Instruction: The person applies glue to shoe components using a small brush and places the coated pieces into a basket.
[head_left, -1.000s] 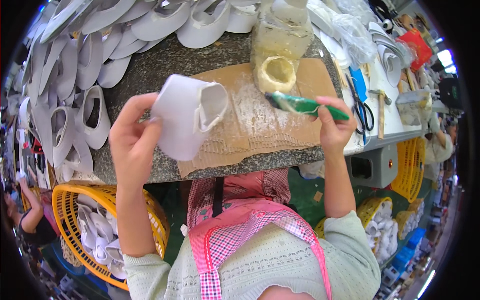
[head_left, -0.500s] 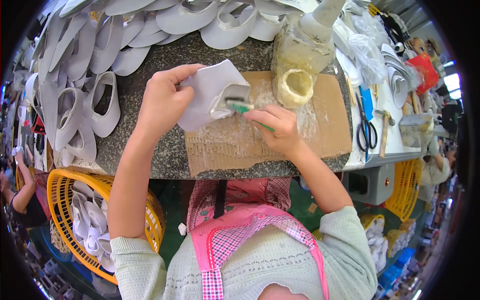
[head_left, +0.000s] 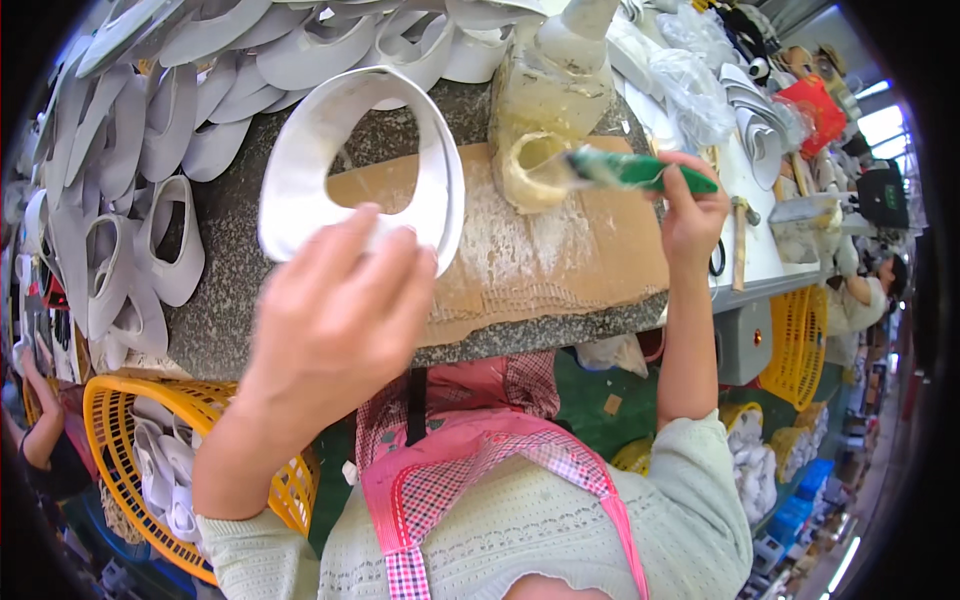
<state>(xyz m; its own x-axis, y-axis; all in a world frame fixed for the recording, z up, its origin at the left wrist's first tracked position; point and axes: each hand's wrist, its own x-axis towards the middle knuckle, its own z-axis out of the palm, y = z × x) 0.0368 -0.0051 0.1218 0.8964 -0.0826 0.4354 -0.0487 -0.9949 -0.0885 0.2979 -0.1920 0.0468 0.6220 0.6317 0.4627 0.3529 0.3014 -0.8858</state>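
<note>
White shoe piece point(head_left: 300, 170): smooth and plain, it's curving round a big oval hole, with a folded-looking rim showing down the right side.
Where it's at: it's sitting over the speckled surface point(head_left: 225, 235) and overlapping the left part of the stained cardboard point(head_left: 570, 255), some of which is showing through the hole.
Left hand point(head_left: 345, 310): it's reaching over the piece's near edge with fingers slightly apart; it's blurring and the thumb isn't showing, so I can't tell if it's gripping.
Right hand point(head_left: 690, 205): it's pinching the green brush point(head_left: 640, 172) by the handle.
Brush end: it's pointing left at the jug's mouth, too blurry to tell whether it's touching.
Cloudy jug point(head_left: 545, 95): it's standing at the back of the cardboard, yellowish stuff showing through, crusty cream mouth facing the person.
Yellow basket point(head_left: 108, 455): it's sitting lower left, holding a heap of white shoe parts point(head_left: 160, 460).
</note>
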